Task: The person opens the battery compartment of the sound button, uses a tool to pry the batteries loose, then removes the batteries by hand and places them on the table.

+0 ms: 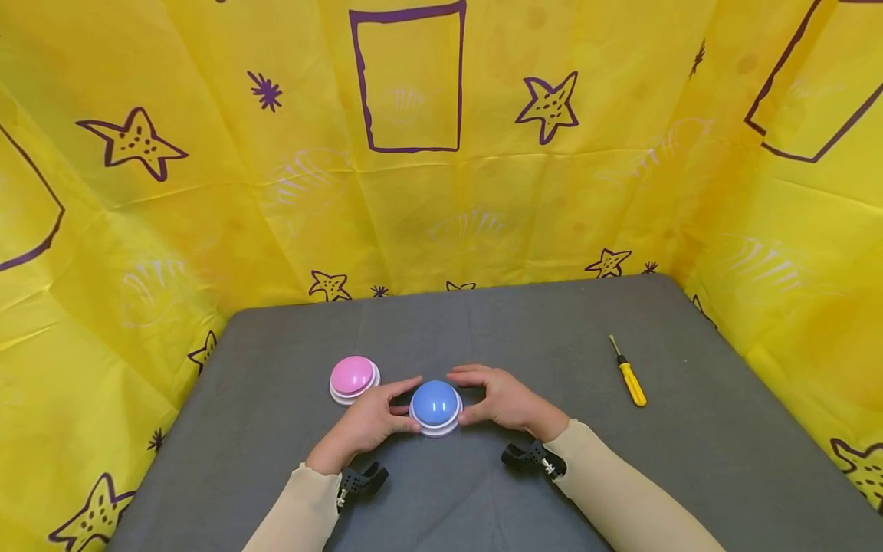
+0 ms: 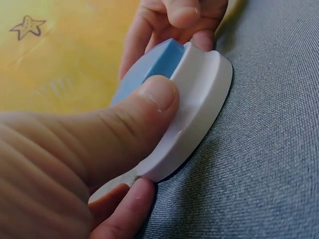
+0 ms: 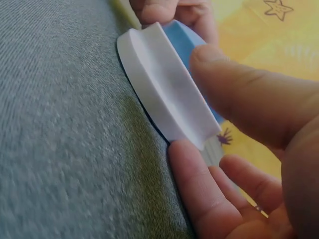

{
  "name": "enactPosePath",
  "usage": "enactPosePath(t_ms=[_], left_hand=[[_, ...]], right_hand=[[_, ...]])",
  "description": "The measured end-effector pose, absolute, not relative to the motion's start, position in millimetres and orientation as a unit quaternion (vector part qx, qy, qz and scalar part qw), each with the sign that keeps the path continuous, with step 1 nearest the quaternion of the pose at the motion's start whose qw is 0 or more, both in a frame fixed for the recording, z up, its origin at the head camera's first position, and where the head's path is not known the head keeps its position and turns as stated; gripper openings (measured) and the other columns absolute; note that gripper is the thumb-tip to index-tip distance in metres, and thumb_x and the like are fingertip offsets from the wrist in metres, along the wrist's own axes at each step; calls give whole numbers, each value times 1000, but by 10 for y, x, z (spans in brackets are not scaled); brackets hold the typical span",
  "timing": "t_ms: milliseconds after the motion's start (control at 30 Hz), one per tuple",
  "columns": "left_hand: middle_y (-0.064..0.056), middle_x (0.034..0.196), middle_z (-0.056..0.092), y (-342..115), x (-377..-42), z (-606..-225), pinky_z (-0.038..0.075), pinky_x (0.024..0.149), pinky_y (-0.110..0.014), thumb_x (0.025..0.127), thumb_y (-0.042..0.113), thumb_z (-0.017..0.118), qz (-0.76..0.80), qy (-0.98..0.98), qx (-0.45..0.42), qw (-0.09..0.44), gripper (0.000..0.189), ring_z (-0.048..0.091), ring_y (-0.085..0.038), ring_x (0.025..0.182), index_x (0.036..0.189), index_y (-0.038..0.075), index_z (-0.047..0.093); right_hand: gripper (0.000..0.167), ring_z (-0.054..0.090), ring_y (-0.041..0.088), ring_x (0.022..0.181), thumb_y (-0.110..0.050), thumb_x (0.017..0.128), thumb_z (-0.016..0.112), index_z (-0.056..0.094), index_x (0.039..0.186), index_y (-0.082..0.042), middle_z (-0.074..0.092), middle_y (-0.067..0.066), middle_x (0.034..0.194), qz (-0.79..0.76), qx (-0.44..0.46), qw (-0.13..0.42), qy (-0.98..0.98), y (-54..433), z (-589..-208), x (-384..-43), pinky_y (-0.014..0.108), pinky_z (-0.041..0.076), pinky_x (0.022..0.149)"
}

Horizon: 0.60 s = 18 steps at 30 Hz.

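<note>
"Now, where's the blue dome push button [image 1: 434, 403] being held?"
"On the grey tabletop [image 1: 545, 330], gripped by left hand [image 1: 370, 418] and right hand [image 1: 507, 400]; positioning, seemingly."
"Next?"
"Steady, even pressure is probably needed."

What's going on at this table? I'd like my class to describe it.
A person's left hand and right hand hold a blue dome push button from either side, thumbs and fingers around its white base. It appears to rest flat on the grey tabletop. A pink dome push button sits just beyond the left hand, and a yellow-handled screwdriver lies off to the right, both untouched as far as the views show.
</note>
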<state>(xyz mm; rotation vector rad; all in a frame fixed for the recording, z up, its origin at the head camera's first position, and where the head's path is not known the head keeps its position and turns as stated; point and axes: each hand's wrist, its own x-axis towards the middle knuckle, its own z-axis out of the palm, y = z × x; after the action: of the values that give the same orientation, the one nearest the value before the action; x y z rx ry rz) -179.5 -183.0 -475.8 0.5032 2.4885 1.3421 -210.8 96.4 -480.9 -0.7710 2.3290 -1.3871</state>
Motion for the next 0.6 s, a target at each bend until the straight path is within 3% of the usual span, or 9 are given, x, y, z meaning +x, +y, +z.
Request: enactPosePath(t_ms=[300, 600], left_hand=[[-9, 137, 58, -1811, -1788, -4741, 51, 94, -41, 77, 29, 88, 440, 873, 173, 118, 73, 62, -19, 114, 141, 13, 59], [-10, 135, 60, -1777, -1773, -4726, 49, 97, -45, 78, 31, 87, 407, 892, 169, 103, 68, 60, -22, 115, 139, 15, 61]], right_hand=[[67, 41, 28, 135, -26, 75, 89, 64, 136, -18, 53, 0, 142, -455, -266, 158, 835, 895, -4800, -2096, 53, 32, 110], [61, 47, 27, 131, -20, 77, 88, 66, 133, -13, 58, 3, 136, -443, -266, 126, 847, 850, -4793, -2045, 50, 35, 109]])
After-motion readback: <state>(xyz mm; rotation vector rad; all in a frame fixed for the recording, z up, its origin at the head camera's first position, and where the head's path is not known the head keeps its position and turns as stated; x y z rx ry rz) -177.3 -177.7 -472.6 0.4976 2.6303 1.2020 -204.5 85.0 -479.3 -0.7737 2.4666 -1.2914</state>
